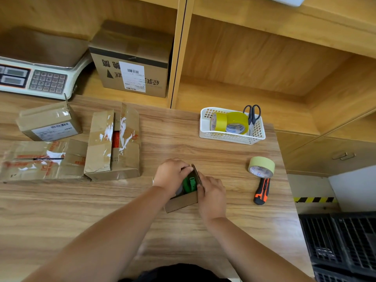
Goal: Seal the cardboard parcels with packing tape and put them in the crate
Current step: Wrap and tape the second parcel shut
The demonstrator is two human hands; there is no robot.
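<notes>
My left hand [173, 174] and right hand [211, 192] both grip the flaps of the small open parcel [182, 202] in the middle of the worktop [203, 155]. It seems light, and its thin cardboard bends easily, so I hold near the folds.

- Bright, even, warm light across the table [203, 143]; shadows are soft, none hard-edged.
- Faint soft shadow hugs the small box [181, 202] on its left side.
- Tape on the far-left parcel [48, 119] carries a small white glint.
- Recess behind the scale [40, 78] is dim.
- Wide-angle bend: the shelf post [177, 58] leans, table edges curve outward.
- Near right, the crate [341, 241] is dark, detail low.
- Mild softness overall; corners smeared.
</notes>
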